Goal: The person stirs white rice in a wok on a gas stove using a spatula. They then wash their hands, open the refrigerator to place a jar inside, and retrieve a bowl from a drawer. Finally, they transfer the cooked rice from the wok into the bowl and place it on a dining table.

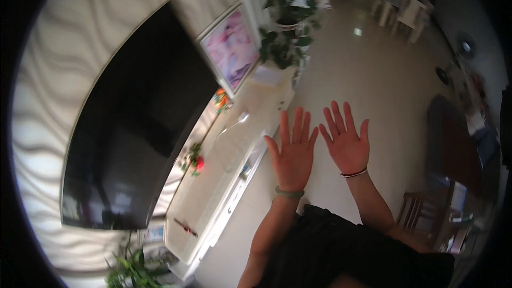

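Note:
Both of my hands are raised side by side above the tiled floor, palms turned toward me and fingers spread. My left hand [294, 162] wears a ring and holds nothing; a green bangle [289, 193] circles its wrist. Close by on the right, my right hand [349, 150] is likewise bare of any object, with a thin bracelet [354, 173] around the wrist. The little fingers of the two hands come near each other. Left of my left hand runs a long white TV cabinet [218, 168], the nearest furniture to it.
A large dark television [140, 128] is mounted on the wavy-patterned wall. A framed picture [232, 46] and potted plant [286, 16] stand at the cabinet's far end. Another green plant [136, 268] is at lower left. A wooden chair [414, 210] is at right; pale chairs [410, 14] stand far back.

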Demonstrator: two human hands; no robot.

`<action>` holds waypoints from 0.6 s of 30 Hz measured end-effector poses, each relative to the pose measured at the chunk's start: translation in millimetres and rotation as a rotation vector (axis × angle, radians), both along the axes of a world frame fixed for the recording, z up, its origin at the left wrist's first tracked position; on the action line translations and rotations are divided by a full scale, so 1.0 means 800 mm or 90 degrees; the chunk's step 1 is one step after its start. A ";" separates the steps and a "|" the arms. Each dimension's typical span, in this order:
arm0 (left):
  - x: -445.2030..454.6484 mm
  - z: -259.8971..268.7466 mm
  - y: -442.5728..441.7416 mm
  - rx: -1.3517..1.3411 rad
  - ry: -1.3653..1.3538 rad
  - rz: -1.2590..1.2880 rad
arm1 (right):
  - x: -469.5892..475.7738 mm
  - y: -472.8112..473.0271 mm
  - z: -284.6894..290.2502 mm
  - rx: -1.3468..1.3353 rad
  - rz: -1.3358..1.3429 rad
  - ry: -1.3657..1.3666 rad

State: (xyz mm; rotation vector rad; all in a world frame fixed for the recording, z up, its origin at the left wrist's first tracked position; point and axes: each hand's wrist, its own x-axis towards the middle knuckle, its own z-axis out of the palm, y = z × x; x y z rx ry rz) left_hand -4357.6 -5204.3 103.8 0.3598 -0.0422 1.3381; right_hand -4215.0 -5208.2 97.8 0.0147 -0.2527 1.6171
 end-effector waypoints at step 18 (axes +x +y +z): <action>0.310 0.006 0.282 0.041 -0.017 -0.323 | 0.291 0.191 0.008 0.052 -0.314 -0.043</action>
